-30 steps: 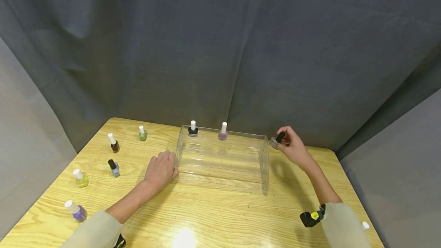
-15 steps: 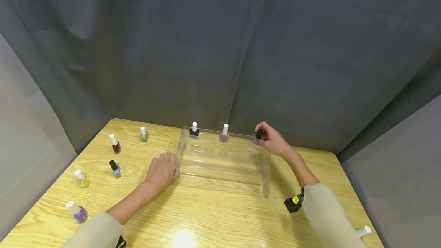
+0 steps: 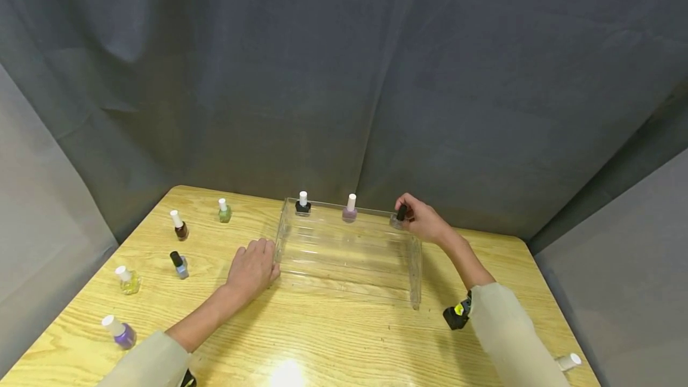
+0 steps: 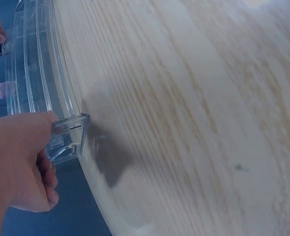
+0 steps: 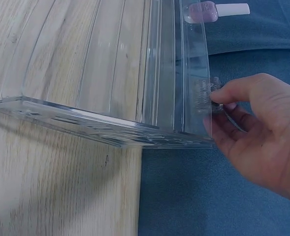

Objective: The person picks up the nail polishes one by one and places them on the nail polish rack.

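Observation:
A clear tiered display rack [image 3: 344, 255] stands on the wooden table. My left hand [image 3: 251, 269] grips its left side panel, fingers curled about the edge in the left wrist view. At the right end of the rack's top tier, my right hand [image 3: 426, 221] pinches a clear nail polish bottle [image 3: 396, 220] by its black cap. Along that same tier stand a black nail polish bottle [image 3: 303, 206] with a white cap, at the left, and a mauve one [image 3: 350, 214] near the middle. The right wrist view shows the clear bottle [image 5: 203, 96] partly behind the rack's plastic.
On the table's left lie or stand nail polish bottles: green [image 3: 224, 214], dark brown [image 3: 181, 230], light blue [image 3: 181, 267], yellow [image 3: 129, 282] and purple [image 3: 125, 335]. A white-capped bottle [image 3: 568, 362] shows by the right sleeve. A dark curtain [image 3: 322, 88] hangs behind the table.
My right hand has moved left with the clear bottle, from beside the rack to the right end of its top tier. The left hand has stayed on the rack.

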{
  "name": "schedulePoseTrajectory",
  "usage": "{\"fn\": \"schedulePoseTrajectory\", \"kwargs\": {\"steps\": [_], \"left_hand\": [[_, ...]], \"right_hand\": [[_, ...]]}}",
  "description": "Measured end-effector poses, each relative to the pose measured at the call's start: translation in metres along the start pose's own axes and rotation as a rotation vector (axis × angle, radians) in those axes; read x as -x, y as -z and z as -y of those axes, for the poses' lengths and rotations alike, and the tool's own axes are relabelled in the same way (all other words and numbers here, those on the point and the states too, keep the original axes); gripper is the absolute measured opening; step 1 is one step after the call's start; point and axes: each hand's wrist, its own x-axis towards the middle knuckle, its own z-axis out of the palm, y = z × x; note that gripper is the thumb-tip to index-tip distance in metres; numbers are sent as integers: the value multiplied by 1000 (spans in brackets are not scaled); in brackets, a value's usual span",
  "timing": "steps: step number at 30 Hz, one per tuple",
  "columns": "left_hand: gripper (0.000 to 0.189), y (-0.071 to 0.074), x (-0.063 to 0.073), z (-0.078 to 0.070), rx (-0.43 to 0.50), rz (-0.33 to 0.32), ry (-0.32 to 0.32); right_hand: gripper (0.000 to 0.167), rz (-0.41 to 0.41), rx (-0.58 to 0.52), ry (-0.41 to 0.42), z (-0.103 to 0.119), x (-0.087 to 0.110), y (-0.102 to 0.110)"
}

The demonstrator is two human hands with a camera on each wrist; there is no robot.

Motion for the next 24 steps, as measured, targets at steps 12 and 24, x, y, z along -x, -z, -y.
{"fn": "schedulePoseTrajectory", "kwargs": {"steps": [12, 24], "left_hand": [[34, -2, -1, 0, -5, 31, 7], [33, -1, -1, -2, 33, -8, 22]], "right_hand": [[27, -14, -8, -15, 1, 2, -1], [37, -165, 7, -61, 11, 34, 26]]}}
